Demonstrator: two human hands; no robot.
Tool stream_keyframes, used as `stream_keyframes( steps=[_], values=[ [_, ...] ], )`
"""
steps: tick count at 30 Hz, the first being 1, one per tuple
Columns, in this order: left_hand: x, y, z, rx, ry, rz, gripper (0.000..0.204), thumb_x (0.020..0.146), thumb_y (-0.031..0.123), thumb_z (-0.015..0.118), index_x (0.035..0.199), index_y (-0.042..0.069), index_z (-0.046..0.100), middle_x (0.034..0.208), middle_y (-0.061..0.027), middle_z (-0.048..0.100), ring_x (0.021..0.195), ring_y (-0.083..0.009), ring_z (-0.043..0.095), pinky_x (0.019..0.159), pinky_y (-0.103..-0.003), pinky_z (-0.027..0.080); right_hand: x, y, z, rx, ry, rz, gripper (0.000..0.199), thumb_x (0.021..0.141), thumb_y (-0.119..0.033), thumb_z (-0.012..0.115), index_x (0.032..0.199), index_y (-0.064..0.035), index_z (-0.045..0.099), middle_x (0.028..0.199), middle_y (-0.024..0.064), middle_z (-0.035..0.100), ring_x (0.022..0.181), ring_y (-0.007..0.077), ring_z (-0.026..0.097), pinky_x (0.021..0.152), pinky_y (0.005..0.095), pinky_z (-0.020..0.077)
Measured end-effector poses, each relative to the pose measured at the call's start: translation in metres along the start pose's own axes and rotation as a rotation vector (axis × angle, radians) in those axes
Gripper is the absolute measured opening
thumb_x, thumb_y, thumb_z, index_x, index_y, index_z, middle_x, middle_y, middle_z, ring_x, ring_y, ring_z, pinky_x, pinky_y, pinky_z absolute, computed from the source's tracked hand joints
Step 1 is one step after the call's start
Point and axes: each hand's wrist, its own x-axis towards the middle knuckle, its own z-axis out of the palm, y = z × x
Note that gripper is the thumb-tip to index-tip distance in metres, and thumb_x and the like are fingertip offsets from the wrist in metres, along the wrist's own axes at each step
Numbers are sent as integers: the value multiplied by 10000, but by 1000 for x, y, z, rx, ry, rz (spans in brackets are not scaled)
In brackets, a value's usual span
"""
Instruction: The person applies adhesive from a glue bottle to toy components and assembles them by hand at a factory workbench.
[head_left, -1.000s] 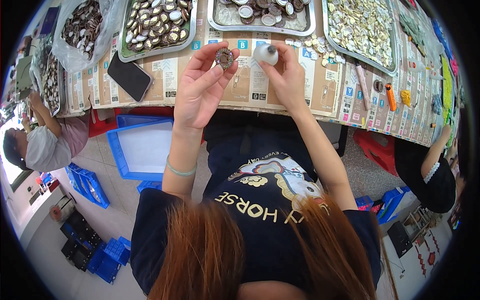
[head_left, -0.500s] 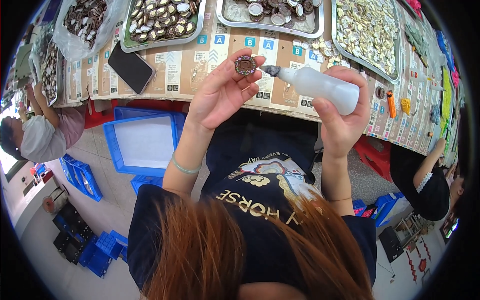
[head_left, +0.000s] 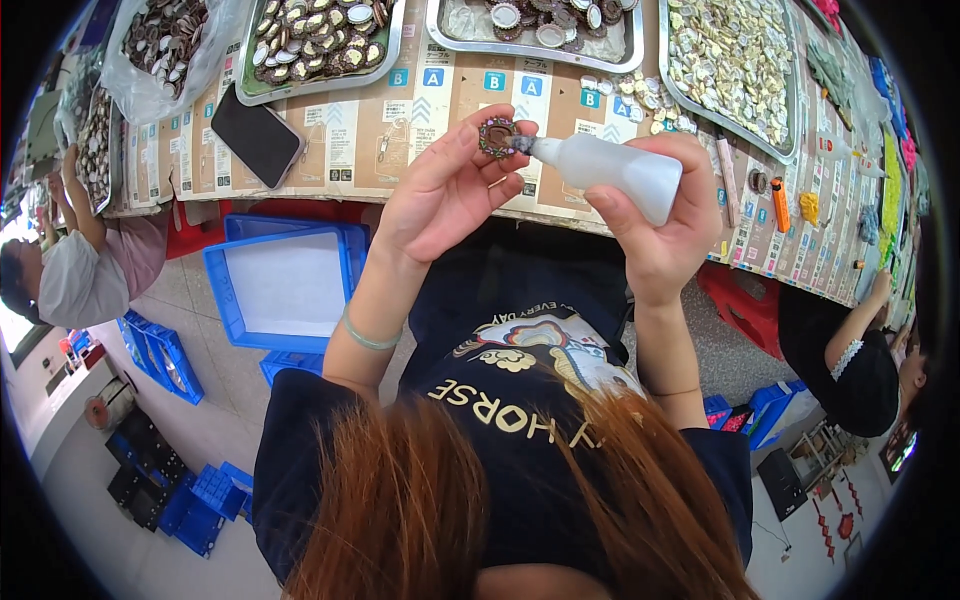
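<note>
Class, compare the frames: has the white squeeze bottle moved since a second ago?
Yes. The white squeeze bottle in the right hand has swung sideways, off the cardboard-covered table, so its nozzle meets the small round piece.

Black phone (head_left: 258, 135) on cardboard, metal trays (head_left: 780, 120) (small round pieces), blue crate (head_left: 285, 285)

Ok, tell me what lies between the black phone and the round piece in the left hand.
In the head view, only bare printed cardboard lies between the black phone and the round piece.
</note>
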Motion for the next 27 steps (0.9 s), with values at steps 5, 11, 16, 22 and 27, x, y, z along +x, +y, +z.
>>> stream_keyframes(
  steps=[5, 11, 16, 22, 27],
  values=[
    [2, -1, -3, -2, 17, 8, 355, 867, 233, 437, 1163, 43, 390, 1097, -112, 500, 891, -152, 516, 805, -302, 425, 3, 1, -3, -53, -27, -34, 376, 574, -156, 766, 827, -14, 527, 731, 73, 528, 633, 148, 515, 548, 236, 414],
    [3, -2, -2, 36, 31, 16, 355, 866, 229, 440, 1158, 34, 389, 1094, -113, 499, 900, -154, 511, 803, -299, 425, 4, -1, -6, -73, -34, -27, 375, 569, -155, 767, 822, -15, 528, 722, 77, 532, 627, 156, 522, 538, 240, 416],
    [3, -5, 2, 25, 41, 5, 357, 868, 229, 435, 1160, 31, 384, 1093, -118, 492, 927, -172, 506, 807, -297, 423, 4, 0, -9, -62, 3, -43, 374, 571, -150, 766, 827, -17, 528, 716, 73, 534, 621, 154, 524, 531, 239, 416],
    [3, -6, 2, 18, 44, 8, 345, 868, 210, 432, 1159, 29, 390, 1099, -129, 491, 921, -176, 509, 809, -299, 422, 4, -2, -11, -55, -22, -9, 372, 572, -143, 765, 828, -15, 528, 714, 72, 536, 623, 154, 529, 532, 243, 419],
    [4, -7, -1, -4, 54, -1, 348, 865, 207, 439, 1160, 28, 392, 1096, -129, 494, 906, -174, 514, 811, -303, 423, 3, 1, -13, -93, -27, -1, 366, 569, -140, 765, 821, -15, 530, 715, 75, 536, 624, 156, 530, 532, 244, 420]
  ],
)
